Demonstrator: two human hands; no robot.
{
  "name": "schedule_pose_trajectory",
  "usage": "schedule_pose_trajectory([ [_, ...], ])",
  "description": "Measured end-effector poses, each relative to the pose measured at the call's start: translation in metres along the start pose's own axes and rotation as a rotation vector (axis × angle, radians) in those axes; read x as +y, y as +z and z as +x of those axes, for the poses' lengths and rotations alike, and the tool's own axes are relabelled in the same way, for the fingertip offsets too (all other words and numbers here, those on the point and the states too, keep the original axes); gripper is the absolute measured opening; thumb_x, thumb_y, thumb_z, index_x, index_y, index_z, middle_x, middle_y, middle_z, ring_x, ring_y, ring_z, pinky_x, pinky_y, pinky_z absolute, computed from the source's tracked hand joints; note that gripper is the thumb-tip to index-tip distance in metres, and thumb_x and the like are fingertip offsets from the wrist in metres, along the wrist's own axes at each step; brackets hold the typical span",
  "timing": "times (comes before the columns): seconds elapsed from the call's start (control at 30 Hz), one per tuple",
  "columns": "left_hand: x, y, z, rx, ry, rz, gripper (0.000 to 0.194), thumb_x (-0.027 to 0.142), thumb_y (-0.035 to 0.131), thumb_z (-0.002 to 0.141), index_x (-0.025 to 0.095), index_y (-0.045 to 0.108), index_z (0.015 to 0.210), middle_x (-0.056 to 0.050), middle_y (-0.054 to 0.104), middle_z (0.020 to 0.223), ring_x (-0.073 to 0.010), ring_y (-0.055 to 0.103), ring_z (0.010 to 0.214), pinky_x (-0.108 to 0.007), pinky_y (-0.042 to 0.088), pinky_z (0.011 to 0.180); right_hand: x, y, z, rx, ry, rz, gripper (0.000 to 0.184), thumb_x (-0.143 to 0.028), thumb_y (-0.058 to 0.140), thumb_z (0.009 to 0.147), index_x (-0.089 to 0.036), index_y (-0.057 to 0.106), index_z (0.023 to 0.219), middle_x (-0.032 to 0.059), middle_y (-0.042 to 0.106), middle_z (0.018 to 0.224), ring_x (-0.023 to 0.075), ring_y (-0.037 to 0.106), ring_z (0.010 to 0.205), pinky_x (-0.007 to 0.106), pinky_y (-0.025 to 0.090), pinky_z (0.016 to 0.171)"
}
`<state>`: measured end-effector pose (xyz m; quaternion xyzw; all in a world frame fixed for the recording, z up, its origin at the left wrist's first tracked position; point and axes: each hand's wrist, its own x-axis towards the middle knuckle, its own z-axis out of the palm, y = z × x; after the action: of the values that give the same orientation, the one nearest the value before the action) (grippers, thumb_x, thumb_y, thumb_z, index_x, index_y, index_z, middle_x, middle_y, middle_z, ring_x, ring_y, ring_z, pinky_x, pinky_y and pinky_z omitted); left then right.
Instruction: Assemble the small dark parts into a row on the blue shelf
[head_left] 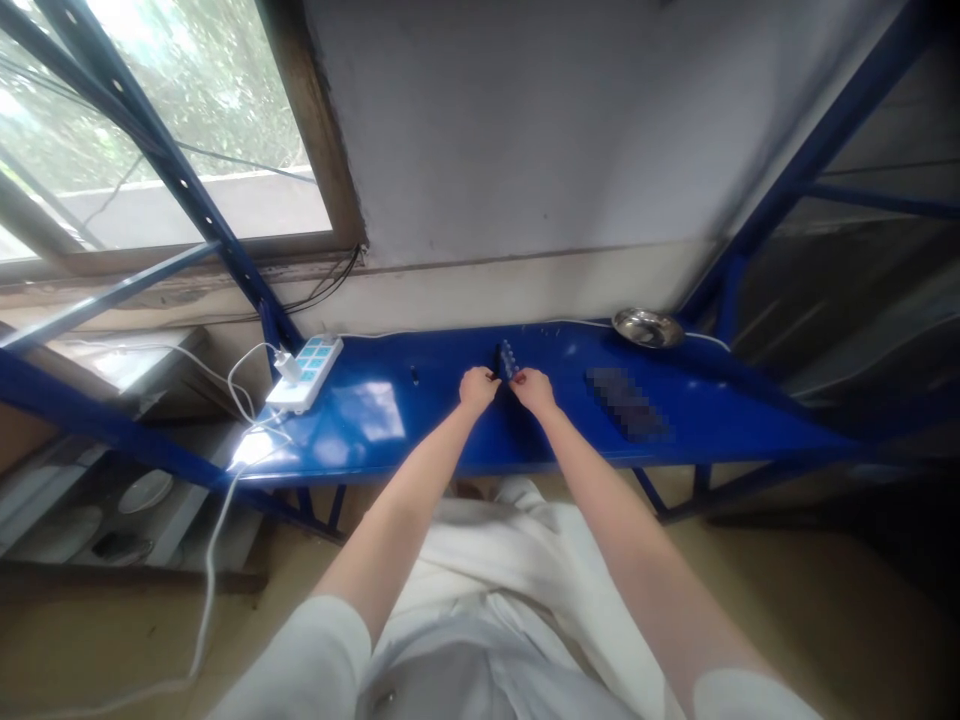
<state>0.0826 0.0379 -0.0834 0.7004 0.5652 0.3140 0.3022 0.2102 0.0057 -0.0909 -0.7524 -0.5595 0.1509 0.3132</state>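
Observation:
Over the middle of the blue table (442, 440), both my hands are close together. My left hand (478, 388) is closed, fingers pinched at the lower end of a narrow dark strip (497, 358). Closed as well, my right hand (532, 390) pinches a clear, bumpy plastic strip (508, 355) that stands up beside the dark one. Whether the two strips are joined I cannot tell. A small dark piece (415, 375) lies on the table to the left of my hands.
A white power strip (304, 375) with a plug and cables sits at the table's left end. A shiny metal bowl (647, 328) stands at the back right. Nearer lies a pixelated dark object (628, 403). Blue frame posts (180, 170) rise at both sides, before a wall.

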Motion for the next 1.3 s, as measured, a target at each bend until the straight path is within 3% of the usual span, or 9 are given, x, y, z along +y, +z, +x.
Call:
schedule_pose_trajectory([
  [0.27, -0.003, 0.011, 0.001, 0.010, -0.012, 0.007, 0.006, 0.023, 0.066, 0.069, 0.017, 0.064, 0.070, -0.008, 0.065, 0.073, -0.0174, 0.059, 0.072, -0.027, 0.043, 0.069, 0.003, 0.006, 0.000, -0.002, 0.035, -0.029, 0.014, -0.026, 0.053, 0.074, -0.019, 0.063, 0.082, 0.0066, 0.066, 0.082, 0.0168, 0.060, 0.074, 0.025, 0.041, 0.062],
  [0.5, 0.002, 0.010, -0.001, -0.027, -0.029, 0.184, 0.012, 0.026, 0.058, 0.076, 0.016, 0.065, 0.076, -0.008, 0.067, 0.081, -0.0170, 0.060, 0.076, -0.026, 0.043, 0.067, -0.002, 0.004, 0.000, -0.062, 0.093, -0.107, 0.017, -0.026, 0.053, 0.076, -0.019, 0.064, 0.087, 0.0061, 0.066, 0.089, 0.0173, 0.061, 0.083, 0.023, 0.042, 0.066],
  [0.7, 0.004, 0.006, -0.001, -0.066, -0.078, 0.256, 0.018, 0.030, 0.063, 0.072, 0.015, 0.064, 0.082, -0.010, 0.066, 0.087, -0.0195, 0.060, 0.082, -0.027, 0.044, 0.068, -0.006, -0.001, 0.001, -0.108, 0.089, -0.115, 0.017, -0.024, 0.055, 0.073, -0.018, 0.064, 0.087, 0.0080, 0.067, 0.091, 0.0197, 0.062, 0.085, 0.025, 0.043, 0.068],
  [0.83, 0.005, -0.021, -0.005, 0.008, 0.017, 0.282, 0.029, 0.031, 0.064, 0.073, 0.014, 0.059, 0.096, -0.011, 0.062, 0.097, -0.0194, 0.057, 0.090, -0.028, 0.044, 0.075, -0.004, -0.012, -0.001, -0.152, 0.080, -0.122, 0.023, -0.025, 0.060, 0.070, -0.014, 0.065, 0.090, 0.0112, 0.067, 0.091, 0.0219, 0.063, 0.085, 0.026, 0.044, 0.067],
  [0.97, 0.007, -0.074, -0.009, 0.152, 0.219, 0.435, 0.028, 0.029, 0.047, 0.085, 0.017, 0.050, 0.111, -0.012, 0.054, 0.111, -0.0200, 0.053, 0.098, -0.029, 0.042, 0.078, -0.005, -0.029, -0.008, -0.135, 0.075, -0.130, 0.029, -0.029, 0.062, 0.070, -0.014, 0.065, 0.095, 0.0123, 0.066, 0.097, 0.0235, 0.062, 0.088, 0.028, 0.044, 0.069],
  [1.1, -0.003, -0.118, -0.009, 0.256, 0.220, 0.663, 0.034, 0.029, 0.030, 0.091, 0.018, 0.045, 0.119, -0.015, 0.048, 0.119, -0.0242, 0.050, 0.103, -0.032, 0.042, 0.076, -0.024, -0.044, -0.021, -0.051, 0.022, -0.043, 0.019, -0.029, 0.055, 0.075, -0.017, 0.066, 0.086, 0.0087, 0.068, 0.086, 0.0198, 0.063, 0.080, 0.028, 0.045, 0.068],
  [1.2, -0.019, -0.128, -0.008, 0.215, 0.146, 0.789, 0.037, 0.032, 0.026, 0.092, 0.018, 0.045, 0.120, -0.016, 0.049, 0.117, -0.0272, 0.051, 0.102, -0.035, 0.043, 0.076, -0.047, -0.050, -0.032, 0.020, -0.061, 0.074, 0.018, -0.029, 0.051, 0.079, -0.018, 0.065, 0.083, 0.0062, 0.068, 0.079, 0.0171, 0.063, 0.075, 0.027, 0.045, 0.068],
  [1.3, -0.038, -0.124, -0.007, 0.130, 0.073, 0.825, 0.038, 0.031, 0.024, 0.092, 0.017, 0.044, 0.121, -0.016, 0.053, 0.111, -0.0268, 0.054, 0.099, -0.036, 0.044, 0.077, -0.069, -0.052, -0.041, 0.035, -0.147, 0.161, 0.018, -0.030, 0.050, 0.079, -0.019, 0.064, 0.082, 0.0053, 0.068, 0.079, 0.0163, 0.062, 0.072, 0.028, 0.046, 0.069],
])
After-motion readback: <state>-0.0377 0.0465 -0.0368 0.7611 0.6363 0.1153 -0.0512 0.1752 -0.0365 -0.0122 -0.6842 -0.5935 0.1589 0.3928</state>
